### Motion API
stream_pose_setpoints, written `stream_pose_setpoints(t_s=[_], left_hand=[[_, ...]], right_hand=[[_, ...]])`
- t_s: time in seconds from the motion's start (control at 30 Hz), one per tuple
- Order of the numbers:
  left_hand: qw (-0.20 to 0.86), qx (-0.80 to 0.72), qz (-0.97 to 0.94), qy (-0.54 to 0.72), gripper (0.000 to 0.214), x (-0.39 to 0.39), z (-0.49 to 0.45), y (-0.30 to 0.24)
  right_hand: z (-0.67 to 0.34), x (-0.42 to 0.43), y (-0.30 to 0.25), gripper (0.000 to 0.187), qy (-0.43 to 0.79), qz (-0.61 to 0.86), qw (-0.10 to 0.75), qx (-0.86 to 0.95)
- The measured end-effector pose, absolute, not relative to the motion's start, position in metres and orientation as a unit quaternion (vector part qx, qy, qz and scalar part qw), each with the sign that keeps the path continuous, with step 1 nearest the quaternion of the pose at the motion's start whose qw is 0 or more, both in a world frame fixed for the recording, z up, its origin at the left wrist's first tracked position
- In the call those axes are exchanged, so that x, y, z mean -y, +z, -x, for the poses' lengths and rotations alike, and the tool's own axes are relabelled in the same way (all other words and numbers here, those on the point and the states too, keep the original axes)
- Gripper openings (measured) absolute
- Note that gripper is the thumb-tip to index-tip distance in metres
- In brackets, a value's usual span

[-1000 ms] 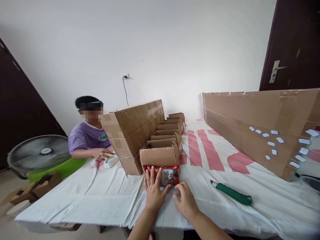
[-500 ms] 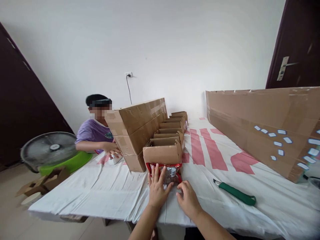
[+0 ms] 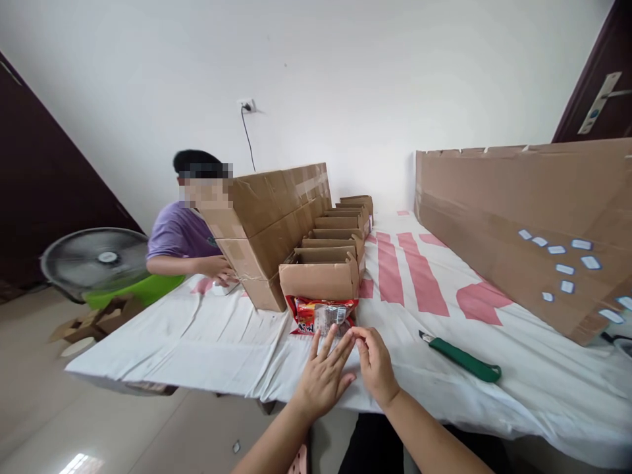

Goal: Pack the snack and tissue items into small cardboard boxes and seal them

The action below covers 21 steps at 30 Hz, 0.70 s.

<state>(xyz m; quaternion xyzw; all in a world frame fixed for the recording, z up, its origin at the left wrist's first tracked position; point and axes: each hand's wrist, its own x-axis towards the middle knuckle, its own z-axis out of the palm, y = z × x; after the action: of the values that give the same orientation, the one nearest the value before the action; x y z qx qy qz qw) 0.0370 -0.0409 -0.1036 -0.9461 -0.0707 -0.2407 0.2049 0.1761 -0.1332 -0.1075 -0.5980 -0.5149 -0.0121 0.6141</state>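
A red snack packet [image 3: 322, 315] with a clear window and a barcode lies against the front of the nearest open cardboard box [image 3: 318, 282]. My left hand [image 3: 323, 378] is open, its fingers spread just over the packet's near edge. I cannot tell whether they touch it. Beside it, my right hand [image 3: 378, 365] has its thumb and fingers curled in, with the fingertips at those of my left hand. Whatever is between them, if anything, is too small to make out. Several more open boxes [image 3: 340, 222] stand in a row behind the nearest one.
A taped cardboard wall [image 3: 276, 210] runs left of the row; a person in a purple shirt [image 3: 180, 230] sits beyond it. At right lie a green utility knife [image 3: 464, 360], blade out, and a large cardboard panel [image 3: 494, 217] with labels. A fan [image 3: 99, 260] stands at left.
My left hand has drawn back from the packet towards me, uncovering its front. My right hand has come up close to the left fingertips. The view has tilted down.
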Motion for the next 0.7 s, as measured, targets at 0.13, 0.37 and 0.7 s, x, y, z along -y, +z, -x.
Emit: stream_pose_setpoints(t_s=[0.13, 0.37, 0.7], left_hand=[[0.194, 0.075, 0.948, -0.24, 0.058, 0.0411, -0.0381, -0.1039], [0.185, 0.059, 0.954, -0.228, 0.059, 0.0432, -0.0376, -0.1001], [0.149, 0.048, 0.965, -0.21, 0.067, 0.0402, -0.0368, -0.1003]], right_hand=[[-0.176, 0.1324, -0.1075, 0.024, -0.009, 0.606, 0.609, 0.511], [-0.1766, 0.1311, -0.1093, 0.024, -0.011, 0.612, 0.603, 0.511], [-0.1812, 0.1278, -0.1169, 0.032, 0.024, 0.605, 0.62, 0.499]])
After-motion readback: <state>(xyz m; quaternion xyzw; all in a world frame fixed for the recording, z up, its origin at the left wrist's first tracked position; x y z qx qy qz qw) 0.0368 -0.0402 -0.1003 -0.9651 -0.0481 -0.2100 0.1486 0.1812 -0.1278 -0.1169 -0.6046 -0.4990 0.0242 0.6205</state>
